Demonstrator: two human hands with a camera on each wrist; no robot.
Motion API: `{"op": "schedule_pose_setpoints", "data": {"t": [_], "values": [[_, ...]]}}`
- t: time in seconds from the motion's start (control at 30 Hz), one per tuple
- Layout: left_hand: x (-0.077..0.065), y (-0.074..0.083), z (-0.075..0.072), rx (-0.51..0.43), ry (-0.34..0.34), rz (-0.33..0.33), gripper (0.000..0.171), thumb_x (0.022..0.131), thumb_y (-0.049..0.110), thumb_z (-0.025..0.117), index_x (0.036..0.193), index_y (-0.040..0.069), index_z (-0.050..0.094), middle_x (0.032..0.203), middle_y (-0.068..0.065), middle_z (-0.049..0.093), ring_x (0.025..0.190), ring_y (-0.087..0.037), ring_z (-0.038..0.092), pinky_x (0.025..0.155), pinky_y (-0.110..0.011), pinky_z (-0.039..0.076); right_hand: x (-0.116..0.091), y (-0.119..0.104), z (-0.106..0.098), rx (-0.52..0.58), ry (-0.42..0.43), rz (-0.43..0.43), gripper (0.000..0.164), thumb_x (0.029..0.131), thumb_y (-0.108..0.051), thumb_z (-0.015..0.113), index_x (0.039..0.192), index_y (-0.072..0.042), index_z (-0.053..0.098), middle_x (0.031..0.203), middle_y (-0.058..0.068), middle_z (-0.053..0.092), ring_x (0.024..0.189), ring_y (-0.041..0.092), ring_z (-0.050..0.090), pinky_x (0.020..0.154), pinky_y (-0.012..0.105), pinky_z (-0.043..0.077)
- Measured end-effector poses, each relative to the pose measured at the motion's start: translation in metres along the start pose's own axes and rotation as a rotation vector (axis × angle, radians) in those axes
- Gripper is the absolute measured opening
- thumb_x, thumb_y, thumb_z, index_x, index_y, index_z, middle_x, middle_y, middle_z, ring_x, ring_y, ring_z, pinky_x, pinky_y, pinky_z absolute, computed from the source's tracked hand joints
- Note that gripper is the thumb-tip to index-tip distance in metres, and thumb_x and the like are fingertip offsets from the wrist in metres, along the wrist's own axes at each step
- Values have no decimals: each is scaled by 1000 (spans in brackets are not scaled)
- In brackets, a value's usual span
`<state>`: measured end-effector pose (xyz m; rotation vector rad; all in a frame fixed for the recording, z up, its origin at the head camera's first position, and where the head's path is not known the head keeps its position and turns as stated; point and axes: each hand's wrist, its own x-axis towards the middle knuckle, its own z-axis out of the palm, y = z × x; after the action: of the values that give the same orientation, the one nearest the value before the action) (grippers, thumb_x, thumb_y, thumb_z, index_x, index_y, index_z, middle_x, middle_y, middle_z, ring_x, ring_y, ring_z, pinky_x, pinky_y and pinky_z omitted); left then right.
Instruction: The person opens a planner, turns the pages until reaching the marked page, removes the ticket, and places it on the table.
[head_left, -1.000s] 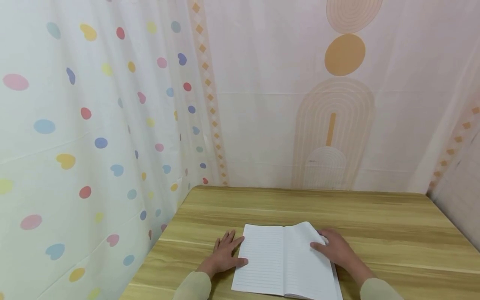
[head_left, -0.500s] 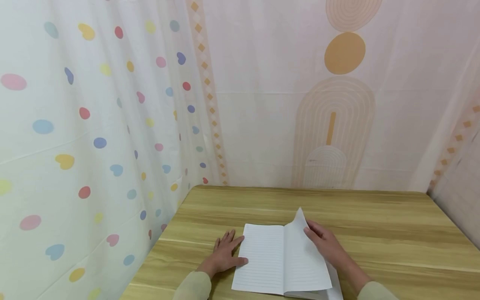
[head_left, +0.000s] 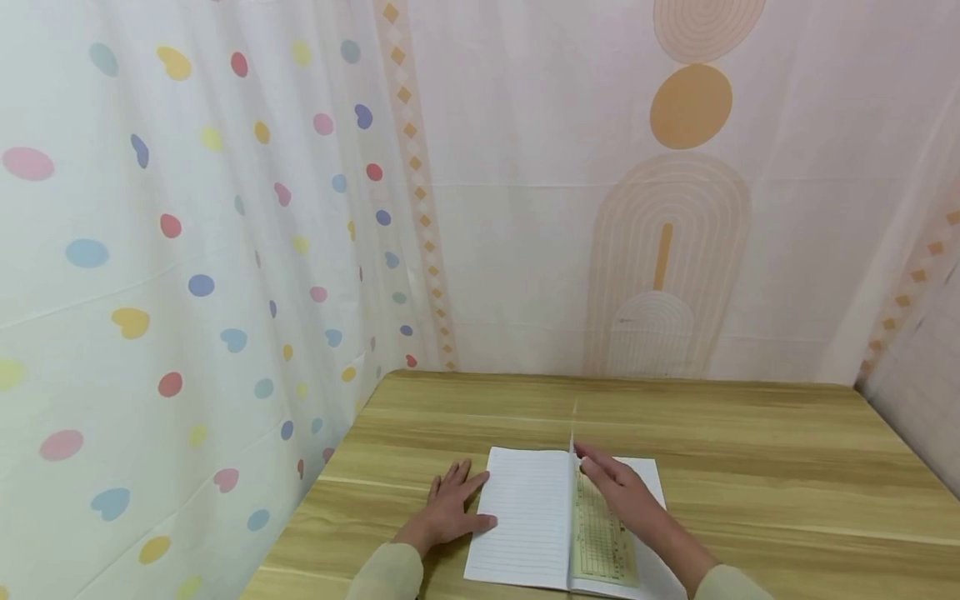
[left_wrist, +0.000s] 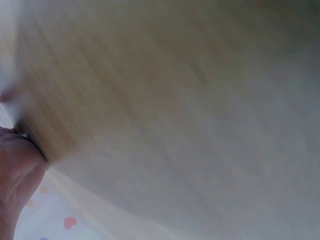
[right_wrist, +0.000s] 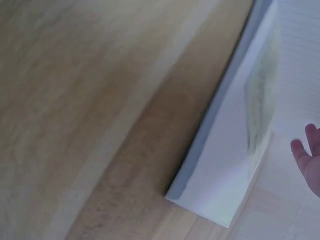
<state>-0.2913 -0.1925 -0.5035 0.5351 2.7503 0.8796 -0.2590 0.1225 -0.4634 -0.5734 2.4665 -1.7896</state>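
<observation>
An open lined notebook (head_left: 521, 517) lies on the table. My left hand (head_left: 446, 512) rests at its left edge, fingers spread, thumb and forefinger tip on the left page's margin. At the notebook's middle one page (head_left: 572, 508) stands upright, almost edge-on to the head view. My right hand (head_left: 611, 483) is at this page's right side, fingers extended against it and thumb on the same side. Below that hand shows a yellow-green printed grid (head_left: 600, 533) on a white ground. In the right wrist view, fingertips (right_wrist: 300, 152) appear before the lined paper (right_wrist: 305, 60).
The wood-grain table (head_left: 787, 467) stretches to both sides of the notebook and behind it. A dotted curtain (head_left: 202, 333) hangs at the left, and a patterned curtain (head_left: 517, 250) closes off the back. A pale wall (head_left: 926, 375) stands at the right.
My right hand has carried the right-hand page up and leftward from lying nearly flat to upright, uncovering the yellow-green grid. Its thumb has come off the page's face. The left hand stays put.
</observation>
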Motion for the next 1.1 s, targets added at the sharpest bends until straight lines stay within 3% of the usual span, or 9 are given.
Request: {"op": "schedule_pose_setpoints", "data": {"t": [0.17, 0.3, 0.37, 0.43, 0.63, 0.87, 1.1], "values": [[1, 1, 1, -5, 13, -9, 69, 97, 45, 59, 150, 5, 42, 160, -29, 16, 147, -48, 6, 114, -66, -1, -3, 6, 14, -366, -90, -73, 61, 100, -46, 54, 148, -10, 46, 149, 20, 45, 134, 44, 42, 105, 67, 32], [2, 4, 1, -67, 52, -27, 55, 107, 39, 36, 148, 2, 45, 159, -29, 18, 147, -48, 6, 113, -66, -3, -4, 13, 23, -619, -206, -162, 66, 96, -52, 58, 145, -8, 50, 149, 23, 43, 136, 44, 40, 109, 68, 25], [3, 5, 2, -87, 65, -38, 56, 109, 39, 28, 148, 1, 45, 159, -28, 19, 147, -47, 7, 113, -66, -3, -6, 15, 27, -697, -256, -157, 67, 94, -54, 60, 145, -11, 52, 150, 22, 43, 138, 42, 38, 110, 66, 24], [3, 6, 2, -72, 68, -42, 59, 108, 42, 30, 148, 1, 43, 159, -28, 20, 147, -47, 8, 113, -66, -1, -7, 18, 31, -764, -294, -144, 67, 92, -55, 62, 144, -14, 53, 151, 20, 42, 140, 40, 36, 111, 65, 24], [0, 1, 0, -1, 0, -4, 82, 90, 48, 68, 153, 6, 37, 160, -28, 15, 148, -46, 6, 114, -65, -1, -9, 23, 34, -817, -315, -133, 65, 89, -55, 65, 142, -18, 56, 151, 17, 44, 140, 38, 37, 111, 63, 28], [-1, 0, 0, -2, -20, 8, 80, 89, 48, 69, 152, 8, 40, 161, -28, 12, 148, -47, 3, 114, -65, -3, -7, 18, 28, -763, -271, -163, 62, 92, -46, 66, 141, -9, 55, 148, 22, 45, 136, 42, 41, 107, 60, 35], [-1, 0, 0, 2, -21, 8, 80, 89, 47, 69, 152, 8, 40, 161, -28, 12, 148, -47, 3, 114, -65, -3, -6, 21, 15, -649, -208, -94, 63, 92, -44, 68, 140, -5, 55, 148, 27, 42, 134, 47, 40, 106, 64, 33]]}}
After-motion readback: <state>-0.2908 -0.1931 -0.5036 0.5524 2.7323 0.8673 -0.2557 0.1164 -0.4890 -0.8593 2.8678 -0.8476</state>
